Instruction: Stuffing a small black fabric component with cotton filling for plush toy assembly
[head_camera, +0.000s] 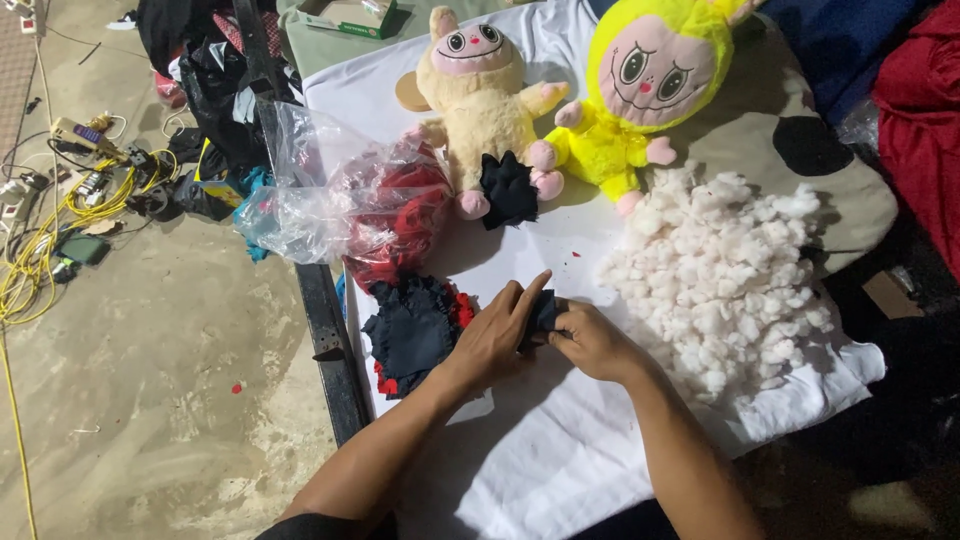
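My left hand (497, 335) and my right hand (590, 340) meet over a white cloth (560, 450) and both pinch a small dark navy fabric piece (543, 312). Just left of my left hand lies a pile of dark blue and red fabric pieces (410, 330). To the right is a heap of white stuffing (715, 275). Farther back lie a beige plush doll (485, 100) with a black fabric piece (508, 188) on its legs, and a yellow plush doll (640, 90).
A clear plastic bag (345, 200) with red fabric inside sits at the table's left edge. Yellow cables and power strips (70, 190) lie on the concrete floor at left. Dark clothes (215, 70) are piled at the back left, red cloth (920, 120) at right.
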